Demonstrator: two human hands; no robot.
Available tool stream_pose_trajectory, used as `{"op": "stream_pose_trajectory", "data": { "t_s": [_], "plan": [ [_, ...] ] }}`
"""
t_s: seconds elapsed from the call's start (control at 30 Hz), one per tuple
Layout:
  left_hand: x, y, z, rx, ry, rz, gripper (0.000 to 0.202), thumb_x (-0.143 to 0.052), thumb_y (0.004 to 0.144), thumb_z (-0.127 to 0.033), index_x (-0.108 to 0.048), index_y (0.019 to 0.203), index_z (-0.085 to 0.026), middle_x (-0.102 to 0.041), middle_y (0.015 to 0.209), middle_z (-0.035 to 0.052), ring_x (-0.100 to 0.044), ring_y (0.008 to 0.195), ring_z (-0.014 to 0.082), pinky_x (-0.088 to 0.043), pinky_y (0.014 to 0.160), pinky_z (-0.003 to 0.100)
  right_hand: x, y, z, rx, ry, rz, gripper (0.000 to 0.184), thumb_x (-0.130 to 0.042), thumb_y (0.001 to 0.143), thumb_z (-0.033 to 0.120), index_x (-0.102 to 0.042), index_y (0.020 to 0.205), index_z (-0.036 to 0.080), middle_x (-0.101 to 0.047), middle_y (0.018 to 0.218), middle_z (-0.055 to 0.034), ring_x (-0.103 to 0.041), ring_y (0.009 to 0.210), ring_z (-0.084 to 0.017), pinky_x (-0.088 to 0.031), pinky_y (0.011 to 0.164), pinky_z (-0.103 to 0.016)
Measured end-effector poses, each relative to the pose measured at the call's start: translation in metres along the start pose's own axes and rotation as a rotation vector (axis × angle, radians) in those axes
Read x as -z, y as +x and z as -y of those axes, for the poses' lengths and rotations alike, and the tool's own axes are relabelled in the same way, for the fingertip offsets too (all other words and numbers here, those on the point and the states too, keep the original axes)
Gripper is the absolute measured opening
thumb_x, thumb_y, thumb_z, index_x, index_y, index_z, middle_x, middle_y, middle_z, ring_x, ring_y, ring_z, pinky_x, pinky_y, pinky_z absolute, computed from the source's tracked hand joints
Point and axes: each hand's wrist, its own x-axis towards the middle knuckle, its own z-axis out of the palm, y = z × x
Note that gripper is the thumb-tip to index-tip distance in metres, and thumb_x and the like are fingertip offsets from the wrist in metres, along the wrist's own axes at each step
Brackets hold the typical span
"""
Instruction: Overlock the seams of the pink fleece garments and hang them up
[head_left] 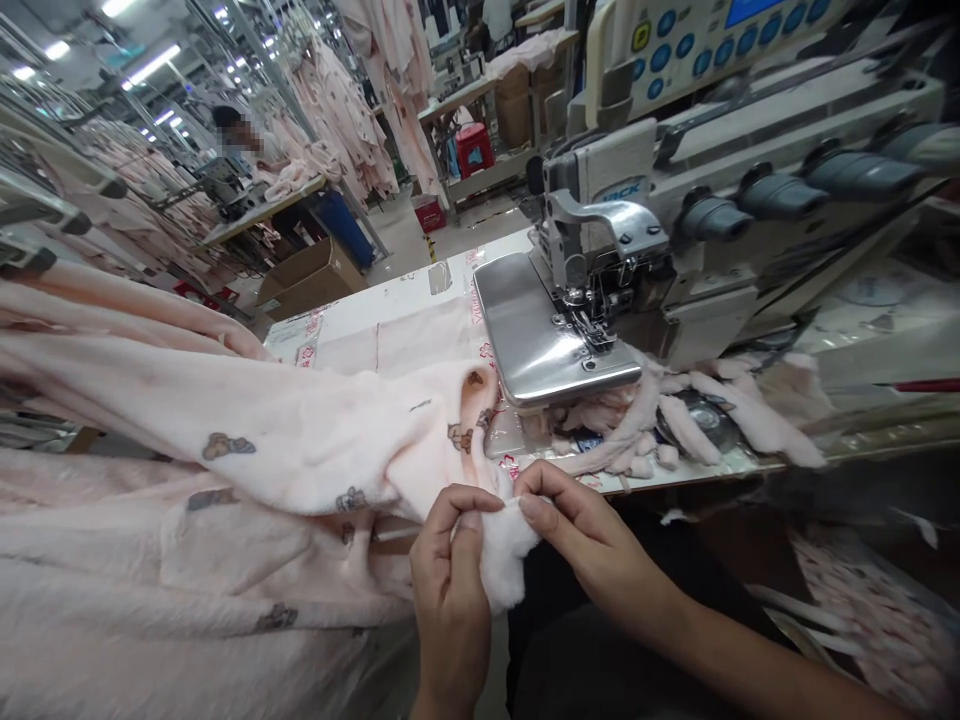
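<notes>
Pale pink plush fabric (300, 410) with small bear prints spreads from the left over the table's front edge. At its near end hangs a fluffy white piece (504, 565). My left hand (457, 570) pinches the edge of this white piece between thumb and forefinger. Close beside it, my right hand (585, 530) pinches the same edge, also with thumb and forefinger. Both hands are just in front of the table, below the metal plate of the sewing machine (555, 320). The fabric lies apart from the needle area.
Fabric scraps (690, 425) lie in strips beneath and right of the machine. A control panel (697, 45) sits above it. Behind the white table (360, 310) stand a cardboard box (315, 275), a red bin (474, 150), hanging pink garments (337, 95) and a person (251, 145) at another table.
</notes>
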Motion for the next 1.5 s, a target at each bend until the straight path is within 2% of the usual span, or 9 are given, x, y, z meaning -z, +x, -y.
{"op": "stream_pose_trajectory", "data": {
  "t_s": [0.17,0.27,0.37,0.63,0.83,1.13,1.27,1.4,1.5],
  "plan": [
    [0.003,0.002,0.001,0.072,0.006,-0.023,0.017,-0.069,0.064,-0.034,-0.065,0.063,-0.017,-0.062,0.06,-0.002,-0.054,0.059,0.0117,-0.042,0.057,0.019,-0.001,-0.005,-0.001,0.015,-0.079,0.009,0.02,-0.044,0.093,0.032,-0.049,0.077,0.02,-0.045,0.07,0.0031,-0.041,0.065,-0.012,-0.035,0.06,-0.022],
    [0.004,0.001,0.001,0.193,-0.011,-0.021,0.019,-0.073,0.061,-0.033,-0.068,0.063,-0.016,-0.063,0.056,-0.0009,-0.054,0.054,0.0114,-0.041,0.052,0.019,-0.001,-0.008,-0.002,0.039,-0.114,-0.002,0.018,-0.044,0.092,0.029,-0.05,0.077,0.02,-0.046,0.07,0.003,-0.042,0.066,-0.012,-0.034,0.06,-0.022],
    [0.003,-0.001,0.001,0.236,-0.039,-0.05,0.017,-0.072,0.06,-0.03,-0.069,0.065,-0.015,-0.064,0.057,-0.0006,-0.053,0.053,0.0106,-0.04,0.051,0.019,-0.001,-0.009,-0.005,0.022,-0.099,-0.022,0.019,-0.044,0.092,0.03,-0.05,0.078,0.02,-0.046,0.071,0.0031,-0.042,0.066,-0.012,-0.034,0.06,-0.022],
    [0.001,-0.001,-0.002,0.192,0.018,-0.01,0.014,-0.067,0.061,-0.026,-0.072,0.069,-0.016,-0.063,0.055,-0.001,-0.052,0.047,0.0108,-0.037,0.044,0.02,-0.001,-0.01,-0.009,-0.063,-0.008,-0.021,0.021,-0.044,0.092,0.035,-0.049,0.079,0.02,-0.042,0.071,0.0033,-0.038,0.067,-0.012,-0.034,0.06,-0.023],
    [0.001,-0.003,-0.002,0.133,0.019,0.004,0.01,-0.066,0.062,-0.022,-0.073,0.069,-0.019,-0.069,0.068,-0.0007,-0.062,0.067,0.0146,-0.047,0.065,0.022,0.003,-0.004,-0.001,-0.08,-0.056,0.014,0.022,-0.046,0.089,0.031,-0.047,0.071,0.019,-0.041,0.066,0.0039,-0.037,0.063,-0.012,-0.032,0.058,-0.023],
    [0.001,-0.003,-0.001,0.151,0.041,0.025,0.012,-0.066,0.063,-0.024,-0.073,0.072,-0.019,-0.07,0.069,-0.0009,-0.062,0.065,0.0142,-0.047,0.062,0.021,0.002,-0.001,-0.005,-0.114,-0.052,0.005,0.026,-0.047,0.089,0.034,-0.043,0.068,0.02,-0.038,0.064,0.0048,-0.035,0.061,-0.011,-0.03,0.055,-0.023],
    [0.003,-0.002,0.003,0.15,0.016,0.043,0.012,-0.066,0.064,-0.025,-0.073,0.071,-0.018,-0.07,0.069,0.0003,-0.063,0.07,0.0159,-0.048,0.068,0.023,0.0,-0.004,-0.005,-0.086,-0.056,-0.003,0.024,-0.046,0.09,0.033,-0.044,0.07,0.02,-0.04,0.065,0.0046,-0.037,0.062,-0.011,-0.032,0.057,-0.022],
    [0.006,-0.001,0.007,0.177,0.003,0.092,0.014,-0.068,0.064,-0.028,-0.072,0.071,-0.017,-0.069,0.065,0.0009,-0.062,0.064,0.0153,-0.046,0.062,0.023,-0.001,-0.006,-0.003,-0.033,-0.125,-0.037,0.022,-0.046,0.09,0.029,-0.046,0.07,0.02,-0.042,0.065,0.0044,-0.039,0.063,-0.011,-0.033,0.058,-0.022],
    [0.006,-0.002,0.007,0.183,-0.007,0.057,0.013,-0.067,0.062,-0.026,-0.072,0.07,-0.016,-0.069,0.068,0.0009,-0.061,0.065,0.015,-0.046,0.063,0.023,-0.002,-0.007,-0.002,-0.016,-0.15,-0.044,0.022,-0.047,0.09,0.028,-0.045,0.07,0.02,-0.042,0.065,0.0045,-0.039,0.062,-0.011,-0.032,0.057,-0.022]
  ]
}}
